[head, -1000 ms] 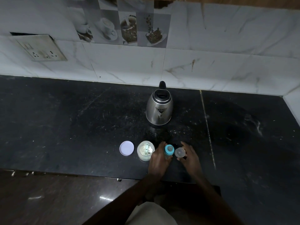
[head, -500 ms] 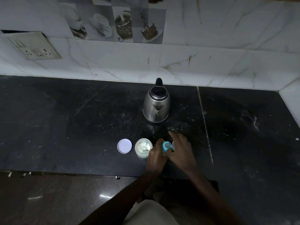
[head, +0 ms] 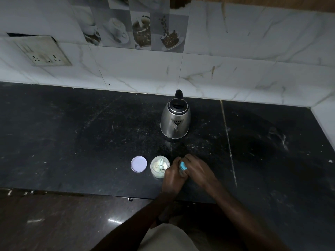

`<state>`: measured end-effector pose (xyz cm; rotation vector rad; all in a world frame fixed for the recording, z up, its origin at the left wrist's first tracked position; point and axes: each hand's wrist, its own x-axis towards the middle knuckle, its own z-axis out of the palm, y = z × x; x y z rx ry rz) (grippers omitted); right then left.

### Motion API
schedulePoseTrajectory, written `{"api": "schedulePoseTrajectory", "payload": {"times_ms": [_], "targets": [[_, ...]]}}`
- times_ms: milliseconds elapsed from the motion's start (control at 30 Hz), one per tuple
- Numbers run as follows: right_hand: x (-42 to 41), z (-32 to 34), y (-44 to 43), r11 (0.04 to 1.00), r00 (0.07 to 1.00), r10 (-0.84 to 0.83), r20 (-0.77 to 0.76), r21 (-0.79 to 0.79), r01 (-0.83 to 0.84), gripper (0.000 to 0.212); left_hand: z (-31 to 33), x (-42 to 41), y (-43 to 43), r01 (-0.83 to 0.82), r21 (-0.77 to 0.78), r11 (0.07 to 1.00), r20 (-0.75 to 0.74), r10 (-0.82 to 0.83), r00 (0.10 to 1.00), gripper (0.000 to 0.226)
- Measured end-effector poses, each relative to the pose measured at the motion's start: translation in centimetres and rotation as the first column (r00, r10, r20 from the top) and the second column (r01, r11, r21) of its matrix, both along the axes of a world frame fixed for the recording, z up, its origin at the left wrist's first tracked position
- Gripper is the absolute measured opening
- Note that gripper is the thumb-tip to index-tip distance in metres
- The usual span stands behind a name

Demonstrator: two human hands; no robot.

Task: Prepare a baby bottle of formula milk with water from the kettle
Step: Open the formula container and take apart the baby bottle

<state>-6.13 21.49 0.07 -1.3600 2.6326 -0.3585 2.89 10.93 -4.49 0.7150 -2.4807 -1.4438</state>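
Dark stone counter under white marble tiles, and the hands have closed in. A second ago the right hand sat apart at 3 o'clock of the baby bottle; now it curls over the blue collar, while the left hand wraps the body from 7 o'clock. The front edge runs just under the wrists, with bare counter wide at 9 and 3. The open formula jar sits just beside the left knuckles at 9, its lid beyond; the kettle stands apart at 12.
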Motion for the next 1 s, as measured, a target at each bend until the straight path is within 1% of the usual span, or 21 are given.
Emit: {"api": "schedulePoseTrajectory", "payload": {"times_ms": [67, 100, 133, 167, 200, 233, 267, 300, 367, 400, 467, 500, 567, 700, 767, 833, 867, 933, 1000], "targets": [[-0.7, -0.1, 0.4, 0.994, 0.995, 0.102, -0.020, -0.035, -0.103, 0.039, 0.0, 0.0, 0.2, 0.005, -0.020, 1.000, 0.010, -0.005, 1.000, 0.061], [-1.1, 0.0, 0.7, 0.988, 0.989, 0.147, -0.022, -0.051, -0.148, 0.035, -0.1, 0.0, 0.3, 0.001, -0.021, 1.000, 0.006, -0.001, 1.000, 0.060], [-1.4, 0.1, 0.9, 0.980, 0.982, 0.186, 0.005, -0.066, -0.186, 0.029, -0.2, 0.1, 0.3, -0.009, -0.016, 1.000, 0.001, 0.009, 1.000, 0.060], [-1.6, 0.4, 1.1, 0.974, 0.973, 0.219, 0.066, -0.080, -0.214, 0.027, -0.4, 0.1, 0.2, -0.016, -0.007, 1.000, -0.003, 0.016, 1.000, 0.063], [-1.7, 0.6, 1.1, 0.970, 0.964, 0.233, 0.131, -0.099, -0.221, 0.029, -0.4, 0.2, 0.2, -0.020, 0.004, 1.000, -0.001, 0.020, 1.000, 0.066], [-1.8, 0.8, 1.2, 0.974, 0.957, 0.217, 0.191, -0.109, -0.199, 0.031, -0.4, 0.2, 0.2, -0.026, 0.017, 1.000, -0.007, 0.026, 1.000, 0.066], [-1.7, 1.3, 1.2, 0.983, 0.952, 0.175, 0.253, -0.102, -0.153, 0.034, -0.2, 0.3, 0.3, -0.033, 0.028, 0.999, -0.022, 0.033, 0.999, 0.061], [-1.5, 1.6, 1.2, 0.993, 0.951, 0.116, 0.285, -0.069, -0.100, 0.041, 0.0, 0.4, 0.4, -0.040, 0.033, 0.999, -0.040, 0.042, 0.998, 0.054], [-0.8, 2.0, 1.0, 1.000, 0.974, -0.017, 0.226, 0.001, 0.018, 0.057, 0.2, 0.3, 0.5, -0.051, 0.040, 0.998, -0.067, 0.053, 0.996, 0.050], [-0.3, 2.2, 0.8, 0.997, 0.978, -0.077, 0.193, 0.038, 0.071, 0.060, 0.2, 0.3, 0.6, -0.050, 0.043, 0.998, -0.066, 0.052, 0.996, 0.051], [0.1, 2.1, 0.2, 0.982, 0.973, -0.163, 0.164, 0.122, 0.144, 0.057, 0.2, 0.4, 0.5, -0.048, 0.045, 0.998, -0.052, 0.051, 0.997, 0.055], [0.1, 1.9, -0.1, 0.978, 0.974, -0.173, 0.143, 0.145, 0.152, 0.053, 0.2, 0.4, 0.4, -0.048, 0.054, 0.997, -0.042, 0.050, 0.998, 0.059], [-0.2, 1.3, -0.3, 0.986, 0.990, -0.114, 0.087, 0.134, 0.101, 0.044, -0.2, 0.3, 0.1, -0.039, 0.067, 0.997, -0.022, 0.041, 0.999, 0.063], [-1.8, 0.0, 0.5, 0.988, 0.989, 0.149, 0.017, 0.046, -0.150, 0.040, -0.5, 0.3, 0.1, -0.027, 0.059, 0.998, -0.018, 0.028, 0.999, 0.058], [-2.5, 0.2, 0.9, 0.962, 0.962, 0.271, -0.015, -0.013, -0.272, 0.029, -0.1, 0.3, 0.1, -0.022, 0.071, 0.997, -0.015, 0.023, 1.000, 0.053], [-3.0, 0.5, 1.1, 0.929, 0.932, 0.363, 0.009, -0.074, -0.362, 0.017, 0.1, 0.4, 0.1, -0.011, 0.087, 0.996, -0.021, 0.013, 1.000, 0.045], [-3.3, 0.9, 1.1, 0.910, 0.913, 0.407, 0.039, -0.101, -0.401, 0.016, 0.3, 0.4, 0.1, -0.012, 0.093, 0.996, -0.017, 0.013, 1.000, 0.046], [-4.1, 1.3, 1.1, 0.880, 0.878, 0.468, 0.098, -0.150, -0.452, 0.020, 0.3, 0.4, 0.0, -0.023, 0.088, 0.996, -0.012, 0.024, 1.000, 0.046], [-4.9, 1.8, 1.2, 0.871, 0.878, 0.465, 0.113, -0.234, -0.432, 0.027, 0.4, 0.4, 0.1, -0.025, 0.079, 0.997, -0.029, 0.027, 0.999, 0.042]]}}
